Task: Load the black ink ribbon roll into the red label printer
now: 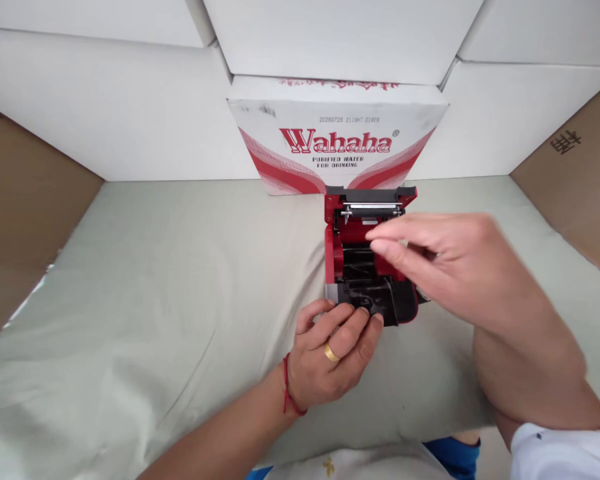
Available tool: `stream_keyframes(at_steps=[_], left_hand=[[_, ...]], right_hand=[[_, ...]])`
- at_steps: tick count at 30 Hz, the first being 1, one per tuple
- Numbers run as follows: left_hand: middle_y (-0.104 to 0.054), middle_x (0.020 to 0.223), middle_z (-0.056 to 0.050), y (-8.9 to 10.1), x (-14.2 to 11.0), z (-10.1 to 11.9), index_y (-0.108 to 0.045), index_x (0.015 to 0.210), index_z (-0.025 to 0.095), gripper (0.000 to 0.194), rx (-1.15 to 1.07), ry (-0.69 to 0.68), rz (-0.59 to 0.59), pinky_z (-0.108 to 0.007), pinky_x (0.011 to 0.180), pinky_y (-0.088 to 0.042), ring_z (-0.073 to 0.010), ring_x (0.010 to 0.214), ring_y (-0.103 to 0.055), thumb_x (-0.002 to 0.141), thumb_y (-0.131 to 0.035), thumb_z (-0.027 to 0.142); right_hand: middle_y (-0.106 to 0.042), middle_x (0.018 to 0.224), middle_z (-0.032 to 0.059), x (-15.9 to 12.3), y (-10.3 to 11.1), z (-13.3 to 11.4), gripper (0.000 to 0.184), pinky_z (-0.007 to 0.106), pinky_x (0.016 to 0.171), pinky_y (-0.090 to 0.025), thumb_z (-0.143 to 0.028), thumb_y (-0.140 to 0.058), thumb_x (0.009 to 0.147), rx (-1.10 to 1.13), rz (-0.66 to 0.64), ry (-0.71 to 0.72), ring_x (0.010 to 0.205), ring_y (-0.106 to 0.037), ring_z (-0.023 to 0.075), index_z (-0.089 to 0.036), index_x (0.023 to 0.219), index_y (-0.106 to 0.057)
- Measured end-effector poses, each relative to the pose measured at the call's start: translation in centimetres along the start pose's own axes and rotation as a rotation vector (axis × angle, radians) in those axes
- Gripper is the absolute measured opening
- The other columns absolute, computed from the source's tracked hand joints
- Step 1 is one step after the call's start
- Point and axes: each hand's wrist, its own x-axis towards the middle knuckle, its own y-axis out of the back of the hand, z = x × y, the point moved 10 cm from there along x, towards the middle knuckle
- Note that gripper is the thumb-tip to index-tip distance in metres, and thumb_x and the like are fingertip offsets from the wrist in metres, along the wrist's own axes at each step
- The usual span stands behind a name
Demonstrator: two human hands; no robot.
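The open red device [331, 257] is set on cloth [205, 287], at 6 o'clock from the box [337, 143]; its inside is apparently being worked on. Its near edge is touched from 7 o'clock by the left hand [335, 353]; whether gripped cannot be told. From 3 o'clock, the right hand [445, 257] is nearly pinched above; anything held cannot be made out. Steady fingertip placement seems called for.
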Motion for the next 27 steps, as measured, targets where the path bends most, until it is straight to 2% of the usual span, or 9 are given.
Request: stream_keyframes(at_steps=[2, 3, 6, 10, 13, 15, 18, 22, 27], left_hand=[[-0.083, 0.099, -0.002, 0.0, -0.1, 0.0, -0.081, 0.123, 0.026, 0.034, 0.018, 0.0, 0.027, -0.04, 0.099, -0.054, -0.0204, 0.096, -0.073, 0.097, -0.07, 0.008], [-0.083, 0.097, -0.003, 0.0, -0.1, -0.1, -0.082, 0.12, 0.026, 0.033, 0.025, 0.0, 0.037, -0.04, 0.098, -0.055, -0.0204, 0.096, -0.073, 0.096, -0.069, 0.007], [-0.082, 0.099, -0.004, -0.1, -0.3, -0.1, -0.082, 0.121, 0.027, 0.037, 0.029, -0.006, 0.036, -0.041, 0.098, -0.055, -0.0215, 0.098, -0.072, 0.094, -0.069, 0.005], [-0.083, 0.104, -0.004, -0.1, -0.3, -0.1, -0.083, 0.123, 0.03, 0.042, 0.013, -0.023, 0.03, -0.042, 0.098, -0.054, -0.0223, 0.101, -0.071, 0.092, -0.071, 0.004], [-0.081, 0.104, -0.004, 0.0, -0.2, -0.1, -0.083, 0.115, 0.028, 0.037, 0.007, -0.018, 0.033, -0.041, 0.096, -0.054, -0.0214, 0.1, -0.07, 0.09, -0.076, 0.002], [-0.081, 0.103, -0.003, 0.0, -0.1, -0.1, -0.084, 0.113, 0.03, 0.038, 0.025, -0.012, 0.026, -0.04, 0.095, -0.054, -0.0208, 0.098, -0.069, 0.089, -0.079, 0.002], [-0.081, 0.105, -0.002, -0.2, -0.4, 0.1, -0.084, 0.116, 0.035, 0.04, 0.053, -0.016, 0.017, -0.04, 0.096, -0.055, -0.0211, 0.1, -0.068, 0.089, -0.079, 0.005], [-0.082, 0.109, -0.002, -0.2, -1.0, 0.2, -0.084, 0.122, 0.039, 0.044, 0.079, -0.01, 0.038, -0.039, 0.095, -0.055, -0.0224, 0.103, -0.066, 0.089, -0.081, 0.01], [-0.08, 0.107, -0.001, -0.2, -0.9, 0.2, -0.084, 0.119, 0.039, 0.045, 0.068, -0.007, 0.038, -0.038, 0.092, -0.052, -0.0207, 0.098, -0.063, 0.087, -0.081, 0.007]], right_hand=[[-0.086, 0.133, 0.0055, -0.3, 2.7, -0.1, 0.036, 0.043, 0.107, -0.061, -0.042, -0.054, 0.118, -0.03, 0.188, 0.048, 0.12, -0.08, 0.0287, -0.031, 0.132, -0.086], [-0.082, 0.146, 0.0072, -0.3, 3.3, 0.0, 0.038, 0.047, 0.116, -0.058, -0.043, -0.053, 0.119, -0.072, 0.239, 0.067, 0.134, -0.075, 0.0317, -0.031, 0.14, -0.083], [-0.068, 0.166, 0.0089, 0.9, 2.1, 0.6, 0.045, 0.06, 0.131, -0.047, -0.042, -0.054, 0.118, -0.158, 0.201, 0.127, 0.157, -0.057, 0.037, -0.028, 0.157, -0.071], [-0.075, 0.154, 0.0092, 1.3, 0.2, 0.7, 0.043, 0.062, 0.124, -0.053, -0.037, -0.05, 0.118, -0.185, 0.064, 0.184, 0.145, -0.065, 0.0369, -0.025, 0.151, -0.075], [-0.08, 0.136, 0.0083, 0.3, 0.3, 0.1, 0.042, 0.053, 0.108, -0.061, -0.03, -0.045, 0.118, -0.162, 0.002, 0.199, 0.123, -0.073, 0.0324, -0.026, 0.131, -0.084], [-0.081, 0.129, 0.0078, -0.6, 0.0, -0.3, 0.045, 0.046, 0.097, -0.062, -0.023, -0.042, 0.116, -0.14, -0.057, 0.22, 0.113, -0.074, 0.0286, -0.026, 0.12, -0.087], [-0.081, 0.128, 0.0079, -1.6, -1.2, -0.2, 0.046, 0.041, 0.092, -0.061, -0.017, -0.042, 0.113, -0.114, -0.147, 0.227, 0.11, -0.074, 0.0266, -0.025, 0.119, -0.087], [-0.082, 0.124, 0.0095, -2.6, -3.1, 0.1, 0.042, 0.041, 0.091, -0.061, -0.019, -0.047, 0.113, -0.075, -0.252, 0.219, 0.111, -0.073, 0.0283, -0.025, 0.127, -0.085], [-0.082, 0.117, 0.0105, -3.1, -3.8, -0.2, 0.044, 0.045, 0.089, -0.058, -0.013, -0.046, 0.108, -0.058, -0.278, 0.193, 0.108, -0.071, 0.0311, -0.028, 0.119, -0.086]])
